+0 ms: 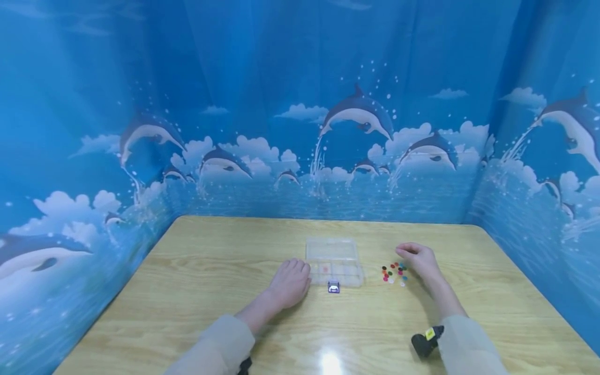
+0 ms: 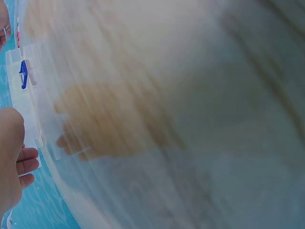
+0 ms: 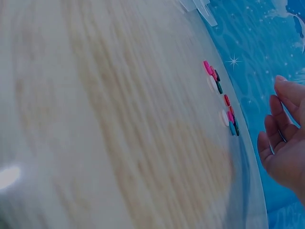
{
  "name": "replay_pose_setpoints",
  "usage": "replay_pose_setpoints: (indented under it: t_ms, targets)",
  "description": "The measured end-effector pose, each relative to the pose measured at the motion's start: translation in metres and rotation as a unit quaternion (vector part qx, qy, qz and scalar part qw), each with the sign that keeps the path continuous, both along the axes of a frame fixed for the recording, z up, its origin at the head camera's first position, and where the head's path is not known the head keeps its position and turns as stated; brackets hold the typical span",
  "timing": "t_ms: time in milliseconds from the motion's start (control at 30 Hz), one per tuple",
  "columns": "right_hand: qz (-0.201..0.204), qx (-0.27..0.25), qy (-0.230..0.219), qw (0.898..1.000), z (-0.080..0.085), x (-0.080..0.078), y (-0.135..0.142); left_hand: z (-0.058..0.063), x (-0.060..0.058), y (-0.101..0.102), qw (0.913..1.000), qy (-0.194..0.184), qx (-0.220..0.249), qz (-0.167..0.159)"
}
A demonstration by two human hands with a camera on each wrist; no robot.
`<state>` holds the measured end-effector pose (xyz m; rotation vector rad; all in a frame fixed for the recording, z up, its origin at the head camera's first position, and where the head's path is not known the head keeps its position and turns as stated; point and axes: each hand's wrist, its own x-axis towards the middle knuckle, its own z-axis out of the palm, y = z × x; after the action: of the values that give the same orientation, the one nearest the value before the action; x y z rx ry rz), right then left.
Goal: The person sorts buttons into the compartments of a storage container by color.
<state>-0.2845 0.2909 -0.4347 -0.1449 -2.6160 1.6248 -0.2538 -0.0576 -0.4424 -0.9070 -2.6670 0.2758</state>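
Observation:
A clear plastic compartment box (image 1: 344, 276) lies on the table with its lid (image 1: 331, 249) folded back. One compartment shows a faint pink spot. At the near side sits a blue-purple clasp (image 1: 334, 287), also seen in the left wrist view. My left hand (image 1: 290, 283) holds the box's left end with bent fingers (image 2: 27, 165). Right of the box lie several small round coloured buttons (image 1: 391, 273), seen edge-on in the right wrist view. Just beyond them, my right hand (image 1: 420, 259) is raised above the table, its fingers (image 3: 275, 131) loosely bent and nothing visible between them.
The wood-grain table (image 1: 201, 291) has a rounded far edge. Behind and beside it hangs a blue curtain (image 1: 262, 192) printed with dolphins. A black wrist device (image 1: 425, 341) is strapped at my right sleeve. Light glares off the near tabletop.

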Motion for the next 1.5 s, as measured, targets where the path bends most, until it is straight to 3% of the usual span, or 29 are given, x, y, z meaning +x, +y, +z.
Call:
replay_pose_setpoints:
  t_ms: [667, 1100, 1500]
  targets:
    - [-0.008, 0.014, -0.025, 1.0, -0.021, -0.004, 0.012, 0.0, -0.001, 0.001, 1.0, -0.005, 0.001, 0.003]
    - [0.008, 0.085, -0.025, 0.996, -0.025, -0.005, 0.01, 0.0, -0.002, 0.001, 1.0, 0.0, -0.002, 0.001]
    - [0.024, 0.115, -0.007, 0.993, -0.025, -0.003, 0.007, 0.0, -0.001, 0.002, 0.9999, -0.009, -0.007, 0.006]
